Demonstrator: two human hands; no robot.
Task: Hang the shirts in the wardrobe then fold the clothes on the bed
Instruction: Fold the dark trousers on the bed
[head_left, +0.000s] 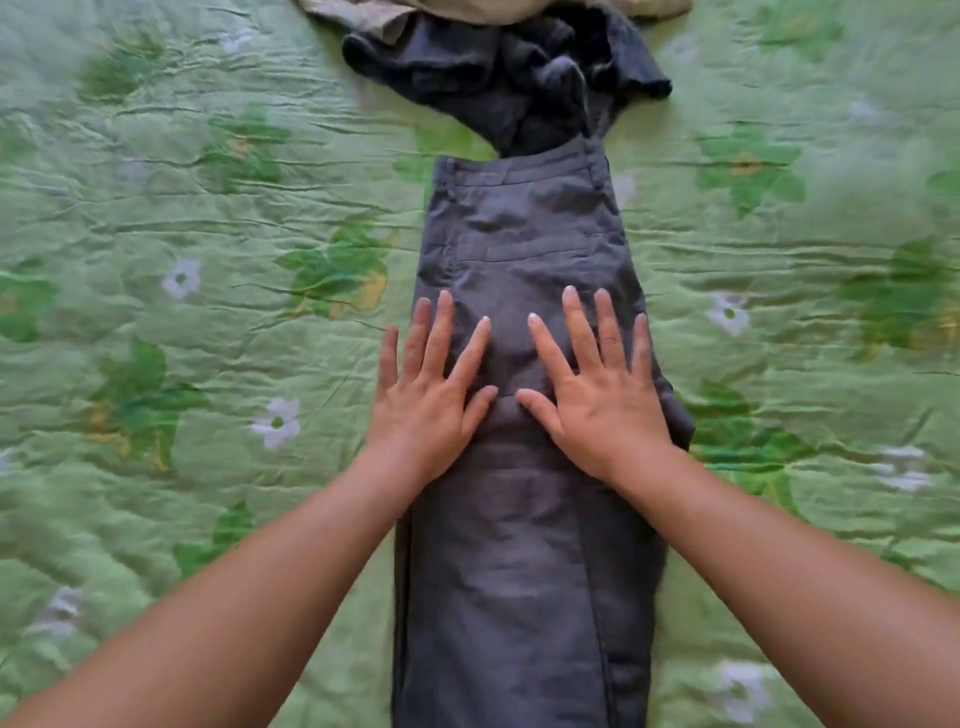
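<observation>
Pressing down on the grey trousers (524, 571), the left hand (431, 410) and the right hand (597, 410) are laid palm-down side by side, thumbs nearly meeting over the middle of the cloth. The fingers (439, 332) are spread straight and wide. Nothing is gripped or pinched, and the fabric is only touched and weighted. The left little finger overhangs the trousers' edge onto the bed (208, 208), whose green flowered cover is rumpled all round.

The trousers are stretched lengthwise, apparently doubled leg on leg. The waistband (519, 169) lies beyond the fingertips, and the legs run back beneath the wrists and out of view. Such a flat, open placement is judged to serve smoothing: creases are visible just ahead of the fingertips near the pocket seam, and a broad palm spreads pressure where a grip would bunch the cloth. The folding step is thus taken to be under way, with the crosswise fold not yet made.

Farther past the fingertips, touching the waistband, a crumpled dark garment (498, 78) is heaped. A beige garment (363, 13) is partly seen behind it. Both are judged to be awaiting folding. Whether any shirts have been hung cannot be told, as no wardrobe is shown.
</observation>
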